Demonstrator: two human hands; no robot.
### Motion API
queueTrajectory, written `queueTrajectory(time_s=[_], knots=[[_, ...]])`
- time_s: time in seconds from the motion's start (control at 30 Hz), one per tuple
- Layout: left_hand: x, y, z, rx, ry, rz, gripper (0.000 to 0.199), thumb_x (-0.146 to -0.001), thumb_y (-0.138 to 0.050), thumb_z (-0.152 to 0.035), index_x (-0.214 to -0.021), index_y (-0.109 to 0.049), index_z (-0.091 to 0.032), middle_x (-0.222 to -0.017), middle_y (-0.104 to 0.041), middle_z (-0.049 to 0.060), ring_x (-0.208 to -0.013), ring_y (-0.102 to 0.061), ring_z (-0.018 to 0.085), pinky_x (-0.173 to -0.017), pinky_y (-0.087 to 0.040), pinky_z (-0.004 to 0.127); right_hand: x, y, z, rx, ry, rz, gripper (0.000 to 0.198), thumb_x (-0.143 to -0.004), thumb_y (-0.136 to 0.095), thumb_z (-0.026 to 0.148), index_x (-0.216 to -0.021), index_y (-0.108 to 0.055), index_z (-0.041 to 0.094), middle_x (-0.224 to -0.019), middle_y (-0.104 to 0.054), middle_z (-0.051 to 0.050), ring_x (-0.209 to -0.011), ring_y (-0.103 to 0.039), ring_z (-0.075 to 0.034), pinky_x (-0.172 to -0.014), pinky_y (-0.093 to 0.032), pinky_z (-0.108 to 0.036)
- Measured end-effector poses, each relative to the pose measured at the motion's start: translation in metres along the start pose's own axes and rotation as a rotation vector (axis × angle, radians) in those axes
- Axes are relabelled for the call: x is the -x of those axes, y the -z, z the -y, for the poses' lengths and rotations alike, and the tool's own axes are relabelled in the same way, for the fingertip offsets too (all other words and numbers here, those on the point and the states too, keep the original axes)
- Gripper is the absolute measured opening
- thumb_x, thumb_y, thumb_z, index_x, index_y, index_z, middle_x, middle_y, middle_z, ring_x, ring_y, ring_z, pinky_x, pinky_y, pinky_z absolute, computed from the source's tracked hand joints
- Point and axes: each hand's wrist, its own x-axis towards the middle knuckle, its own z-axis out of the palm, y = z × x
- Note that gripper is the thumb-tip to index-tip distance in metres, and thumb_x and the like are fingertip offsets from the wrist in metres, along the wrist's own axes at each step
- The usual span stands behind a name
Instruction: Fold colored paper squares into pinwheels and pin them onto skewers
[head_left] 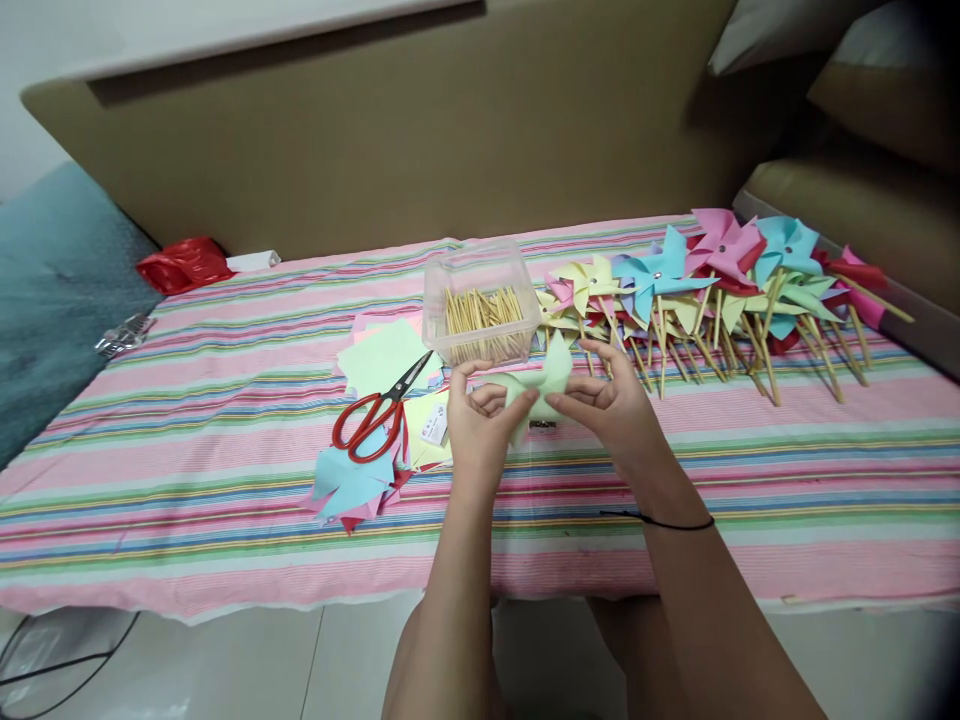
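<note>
Between my two hands is a pale green paper pinwheel [553,372], its corners partly folded in toward the middle. My left hand [486,415] pinches its left side between thumb and fingers. On the right side, my right hand [604,398] presses the folded paper with its thumb near the centre. Just behind the hands stands a clear plastic box [480,262] holding many short wooden sticks [484,310]. Under the paper, a small dark item [542,425] lies on the cloth, too partly hidden to name.
Red-handled scissors [382,408] lie on coloured paper squares [375,355] at left, near cut blue paper [352,475] and a small white box [435,425]. Finished pinwheels [724,250] on sticks are heaped at right. A striped cloth [225,430] covers the surface; a red plastic bag [185,265] sits far left.
</note>
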Motion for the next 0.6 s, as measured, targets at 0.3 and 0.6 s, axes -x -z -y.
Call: queueTrajectory(time_s=[0.3, 0.6], knots=[[-0.011, 0.022, -0.009, 0.224, -0.035, -0.285, 0.059, -0.052, -0.082, -0.015, -0.096, -0.043, -0.022, -0.066, -0.064, -0.006, -0.057, -0.063, 0.009, -0.058, -0.049, 0.019, -0.01, 0.011, -0.012, 0.268, 0.05, -0.248, 0.022, -0.071, -0.071, 0.036, -0.082, -0.066, 0.018, -0.085, -0.07, -0.006, -0.085, -0.066, -0.021, -0.086, -0.051, -0.042], [-0.013, 0.023, -0.008, 0.308, -0.024, -0.324, 0.058, -0.051, -0.082, -0.011, -0.097, -0.046, -0.019, -0.072, -0.067, -0.003, -0.064, -0.066, 0.011, -0.066, -0.053, 0.023, -0.009, 0.0, -0.009, 0.272, 0.059, -0.252, 0.019, -0.072, -0.07, 0.034, -0.081, -0.068, 0.018, -0.082, -0.07, -0.006, -0.081, -0.066, -0.021, -0.082, -0.053, -0.041]])
